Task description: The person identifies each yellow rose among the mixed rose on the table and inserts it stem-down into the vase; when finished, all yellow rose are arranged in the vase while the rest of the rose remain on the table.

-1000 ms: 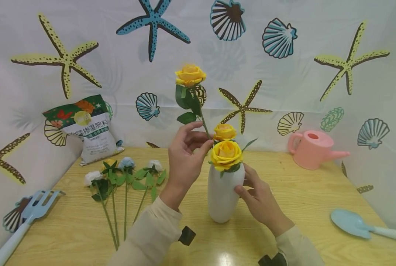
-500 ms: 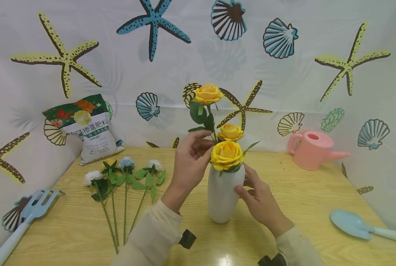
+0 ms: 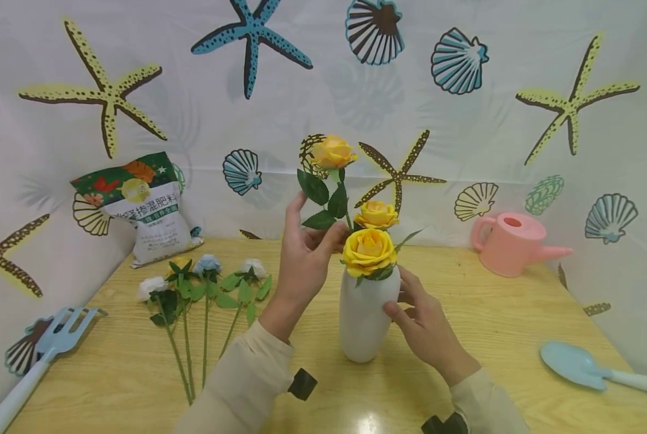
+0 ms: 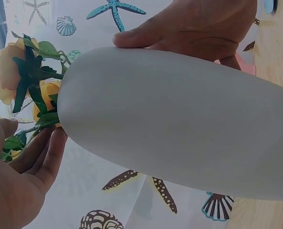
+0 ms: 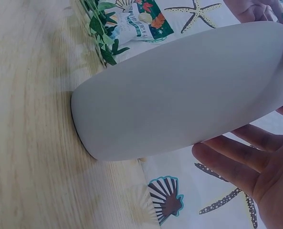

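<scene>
A white vase [image 3: 368, 319] stands on the table with two yellow roses low at its mouth, the front rose [image 3: 370, 252] hiding part of the rim. A taller yellow rose [image 3: 333, 152] leans left above them, its stem going down behind the front bloom. My left hand [image 3: 300, 265] is beside this stem, index finger raised behind the leaves. In the left wrist view its fingers [image 4: 48, 155] are fairly straight, tips right at the vase mouth, thumb apart from them. My right hand [image 3: 429, 328] holds the vase's right side, thumb in front, fingers [image 5: 236, 160] around the side.
Several cut flowers [image 3: 206, 301], white, blue and yellow, lie left on the table [image 3: 497, 313]. A fertilizer bag [image 3: 157, 226] stands behind them. A blue hand fork [image 3: 57, 343] lies far left, a blue trowel [image 3: 578, 364] far right. A pink watering can [image 3: 513, 244] stands back right.
The taller rose first came down and right toward the vase, then swung slightly left. My left hand followed it, then loosened its pinch, index finger lifting. The right hand kept still on the vase.
</scene>
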Demonstrator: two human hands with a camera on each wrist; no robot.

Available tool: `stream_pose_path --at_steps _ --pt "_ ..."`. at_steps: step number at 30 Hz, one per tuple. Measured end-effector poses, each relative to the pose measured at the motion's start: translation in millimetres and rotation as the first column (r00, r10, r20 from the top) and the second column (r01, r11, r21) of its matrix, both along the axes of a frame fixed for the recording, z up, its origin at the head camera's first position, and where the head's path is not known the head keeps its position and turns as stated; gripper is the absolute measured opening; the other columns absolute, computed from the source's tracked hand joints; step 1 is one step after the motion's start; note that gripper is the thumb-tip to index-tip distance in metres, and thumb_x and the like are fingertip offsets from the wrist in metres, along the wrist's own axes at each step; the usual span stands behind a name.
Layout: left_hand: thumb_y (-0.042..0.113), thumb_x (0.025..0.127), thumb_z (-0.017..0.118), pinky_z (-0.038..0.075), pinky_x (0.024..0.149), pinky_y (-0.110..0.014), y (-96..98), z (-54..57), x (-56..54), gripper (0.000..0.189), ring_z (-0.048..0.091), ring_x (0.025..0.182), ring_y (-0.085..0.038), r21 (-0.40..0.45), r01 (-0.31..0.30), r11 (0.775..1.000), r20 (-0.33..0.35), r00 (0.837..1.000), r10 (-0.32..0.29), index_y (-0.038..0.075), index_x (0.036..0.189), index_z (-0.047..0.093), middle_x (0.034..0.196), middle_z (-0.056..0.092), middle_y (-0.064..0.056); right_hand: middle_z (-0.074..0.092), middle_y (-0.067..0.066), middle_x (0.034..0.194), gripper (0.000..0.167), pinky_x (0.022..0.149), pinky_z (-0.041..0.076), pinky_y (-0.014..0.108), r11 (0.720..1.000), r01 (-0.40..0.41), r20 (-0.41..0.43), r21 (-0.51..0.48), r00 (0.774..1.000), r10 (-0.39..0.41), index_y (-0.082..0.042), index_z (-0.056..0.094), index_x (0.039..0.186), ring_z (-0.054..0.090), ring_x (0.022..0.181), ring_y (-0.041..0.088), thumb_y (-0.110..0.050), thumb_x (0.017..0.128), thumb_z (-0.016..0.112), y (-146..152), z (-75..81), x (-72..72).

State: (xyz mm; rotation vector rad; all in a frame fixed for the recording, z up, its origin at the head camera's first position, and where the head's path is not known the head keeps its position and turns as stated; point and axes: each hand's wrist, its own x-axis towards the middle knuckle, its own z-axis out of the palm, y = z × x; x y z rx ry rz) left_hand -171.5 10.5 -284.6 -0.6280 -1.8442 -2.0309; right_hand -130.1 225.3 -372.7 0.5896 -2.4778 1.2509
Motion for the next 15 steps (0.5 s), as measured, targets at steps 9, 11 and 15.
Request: stream_pose_path --at_steps 9,11,15 --pt "0.010 0.098 0.065 0.062 0.074 -0.033 -1.8 3.9 0.1 0.039 0.069 0.072 -0.014 -0.050 -0.048 0.998 -0.007 0.999 0.047 0.001 0.134 0.052 0.103 0.073 -0.025 0.061 0.021 0.138 0.057 0.078 0.060 0.036 1.000 0.007 -0.001 0.004 1.000 -0.007 -0.020 0.033 0.155 0.069 0.110 0.036 -0.031 0.104 0.056 0.8 0.6 -0.5" --pt "0.009 0.098 0.065 0.062 0.074 -0.031 -2.3 5.7 0.9 0.037 0.071 0.076 -0.021 -0.026 -0.048 0.999 0.003 0.999 0.048 0.000 0.133 0.054 0.104 0.073 -0.026 0.061 0.021 0.138 0.057 0.078 0.060 0.037 1.000 0.002 0.004 -0.001 1.000 -0.002 -0.019 0.033 0.155 0.069 0.110 0.036 -0.030 0.104 0.056 0.5 0.5 -0.2" --pt "0.008 0.097 0.067 0.062 0.074 -0.028 -1.9 9.6 2.2 0.028 0.072 0.084 -0.024 -0.023 -0.089 0.996 -0.007 0.996 0.089 -0.003 0.122 0.063 0.103 0.072 -0.024 0.060 0.021 0.139 0.058 0.079 0.060 0.035 1.000 0.000 0.010 -0.007 1.000 0.000 -0.018 0.033 0.155 0.069 0.110 0.036 -0.029 0.104 0.057 -0.2 0.8 0.1"
